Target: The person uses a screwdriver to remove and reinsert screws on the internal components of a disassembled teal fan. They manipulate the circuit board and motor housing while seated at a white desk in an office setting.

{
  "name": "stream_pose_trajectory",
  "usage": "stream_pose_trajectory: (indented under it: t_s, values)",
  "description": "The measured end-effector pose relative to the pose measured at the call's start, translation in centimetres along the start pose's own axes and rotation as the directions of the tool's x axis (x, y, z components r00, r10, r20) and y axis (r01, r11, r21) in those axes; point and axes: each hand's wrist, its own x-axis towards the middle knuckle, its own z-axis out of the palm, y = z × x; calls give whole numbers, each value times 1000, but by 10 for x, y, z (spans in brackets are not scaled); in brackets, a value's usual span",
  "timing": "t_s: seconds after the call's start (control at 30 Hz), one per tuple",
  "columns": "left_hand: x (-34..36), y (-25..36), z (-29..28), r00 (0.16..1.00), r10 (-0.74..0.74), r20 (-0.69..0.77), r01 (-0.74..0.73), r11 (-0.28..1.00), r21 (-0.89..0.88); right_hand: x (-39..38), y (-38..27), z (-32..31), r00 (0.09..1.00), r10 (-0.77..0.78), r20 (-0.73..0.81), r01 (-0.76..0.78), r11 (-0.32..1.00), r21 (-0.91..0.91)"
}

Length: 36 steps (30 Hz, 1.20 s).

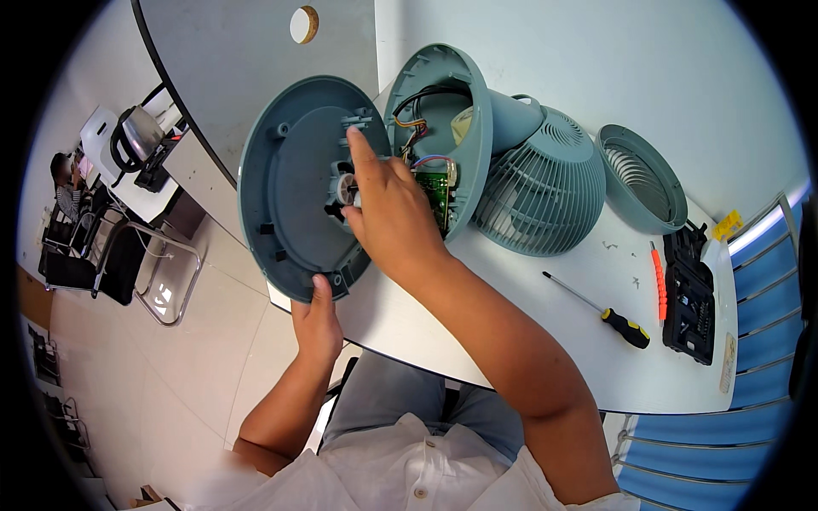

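My left hand [317, 324] grips the lower rim of a round teal base plate [290, 196], held tilted up. My right hand [392, 213] is at the plate's middle, index finger reaching up to moulded clips, thumb and other fingers curled at a white round part [347, 188], partly hidden. Just behind it stands the opened fan housing [467, 187], with coloured wires [411, 123] and a green circuit board [434, 198] showing. The grilled fan head [541, 192] lies attached to the housing's right.
A detached grille ring [643, 179] lies at right, near a screwdriver [625, 327], an orange-red tool [659, 285], a black tool case [686, 307] and loose screws on the white table [554, 341]. At left are chairs, a kettle [145, 136] and a seated person [66, 187].
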Motion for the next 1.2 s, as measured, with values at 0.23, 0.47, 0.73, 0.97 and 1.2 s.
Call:
stream_pose_trajectory:
  t_s: [0.23,0.47,0.73,0.97,1.2]
  values:
    - [0,-2,-2,1000,-18,11,18,1000,-19,3,-13,-17,998,-47,43,51,994,-94]
    - [0,-3,1,999,-50,-4,50,998,-29,-3,-38,-81,926,116,360,-375,160,913]
    - [2,-1,-1,1000,-27,7,27,999,-17,-50,-25,-106,935,76,345,-326,-191,926]
    - [5,-7,0,996,1,-91,3,999,46,-108,-30,-156,867,350,354,-494,509,705]
    - [6,2,1,999,26,-48,-17,985,173,-218,46,-235,904,335,-266,-427,698,-575]
